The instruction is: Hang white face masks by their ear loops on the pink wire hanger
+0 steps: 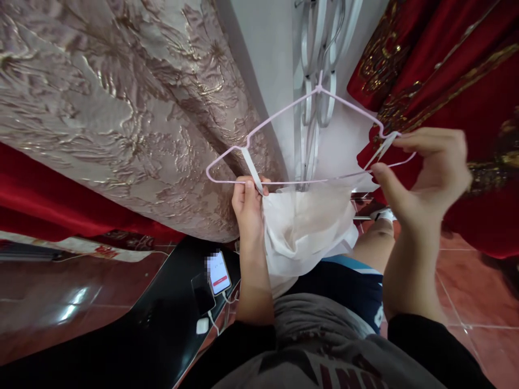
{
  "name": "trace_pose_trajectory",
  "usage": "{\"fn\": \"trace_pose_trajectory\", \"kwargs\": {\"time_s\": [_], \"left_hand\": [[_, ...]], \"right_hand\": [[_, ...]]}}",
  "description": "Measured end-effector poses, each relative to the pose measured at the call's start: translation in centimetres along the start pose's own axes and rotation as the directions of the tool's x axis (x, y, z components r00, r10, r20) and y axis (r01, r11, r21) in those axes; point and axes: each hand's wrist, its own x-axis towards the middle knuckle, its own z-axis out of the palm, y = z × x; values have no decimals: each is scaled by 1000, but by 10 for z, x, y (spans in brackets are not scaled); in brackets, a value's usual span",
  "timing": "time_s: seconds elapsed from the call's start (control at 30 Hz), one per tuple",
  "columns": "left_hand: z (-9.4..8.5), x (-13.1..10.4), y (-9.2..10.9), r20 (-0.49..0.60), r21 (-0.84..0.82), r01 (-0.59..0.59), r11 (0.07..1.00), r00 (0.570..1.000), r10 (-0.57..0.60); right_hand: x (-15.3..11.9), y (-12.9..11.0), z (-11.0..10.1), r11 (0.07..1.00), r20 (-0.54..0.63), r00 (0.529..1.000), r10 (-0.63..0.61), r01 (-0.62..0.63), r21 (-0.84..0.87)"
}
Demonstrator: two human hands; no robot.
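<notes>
A pink wire hanger (pixel 284 111) hangs upright in front of me, its hook up by a white metal rack. White loops from a white garment (pixel 300 232) pass over the notches at both of its shoulders. My left hand (pixel 249 202) is closed around the left strap (pixel 252 168), against the hanger's bottom bar. At the right end, my right hand (pixel 430 167) pinches the right strap (pixel 383 148) close to the notch, thumb and index finger apart lower down. The garment drapes below the bar, over my lap.
Patterned beige-gold fabric (pixel 121 108) hangs on the left, red embroidered fabric (pixel 458 108) on the right. The white metal rack (pixel 312 54) stands against the wall. On a black glossy surface (pixel 121 340) at lower left lie two phones (pixel 219 273) with cables and a small white case (pixel 202 325).
</notes>
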Motion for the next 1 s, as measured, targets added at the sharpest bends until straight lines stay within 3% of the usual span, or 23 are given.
{"fn": "trace_pose_trajectory", "kwargs": {"time_s": [0.07, 0.17, 0.27, 0.43, 0.53, 0.6, 0.63, 0.7, 0.77, 0.8, 0.83, 0.87, 0.9, 0.97, 1.0], "left_hand": [[-2, 1, 0, -1, 11, -8, 1000, 1000, 8], [-4, 1, 0, -4, 42, -14, 999, 1000, 14], [-3, 1, -2, 3, 72, -31, 997, 1000, 31], [2, 0, -1, -27, 34, -9, 999, 1000, 10], [3, 0, 1, -32, 15, 22, 1000, 999, -22], [2, -1, 2, -37, 22, 30, 999, 999, -29], [2, -1, 2, -38, 28, 30, 999, 999, -29], [2, -2, 2, -33, 48, 25, 999, 999, -23], [2, -3, 2, -26, 75, 18, 997, 1000, -17], [2, -3, 1, -23, 90, 16, 996, 1000, -14], [2, -3, -1, -20, 105, 14, 994, 1000, -12], [2, -3, -3, -17, 119, 15, 993, 1000, -13], [0, -3, -5, -16, 135, 19, 991, 1000, -17], [-7, -3, -10, -12, 196, 33, 980, 999, -31], [-12, -4, -11, 8, 269, 42, 962, 999, -46]], "right_hand": [[-13, 3, 8, 990, -2, 990, 141, -141, -20], [-28, 13, 17, 930, 5, 932, 364, -363, 49], [-36, 17, 22, 876, 105, 887, 450, -461, 140], [-34, 1, 21, 873, 124, 881, 456, -470, 131], [-31, -8, 19, 924, 250, 902, 351, -378, 64], [-33, -10, 20, 953, 271, 922, 277, -299, 42], [-35, -11, 21, 961, 214, 942, 258, -272, 38], [-41, -11, 23, 966, -29, 967, 254, -252, 49], [-46, -14, 27, 970, -267, 932, 244, -236, 63], [-47, -16, 28, 973, -292, 928, 230, -220, 69], [-48, -19, 30, 977, -226, 951, 210, -198, 75], [-48, -22, 33, 981, -75, 981, 180, -174, 83], [-49, -25, 35, 984, 128, 982, 141, -153, 94], [-49, -28, 41, 984, 492, 868, 73, -142, 105], [-50, -28, 44, 984, 591, 804, 67, -150, 93]]}}
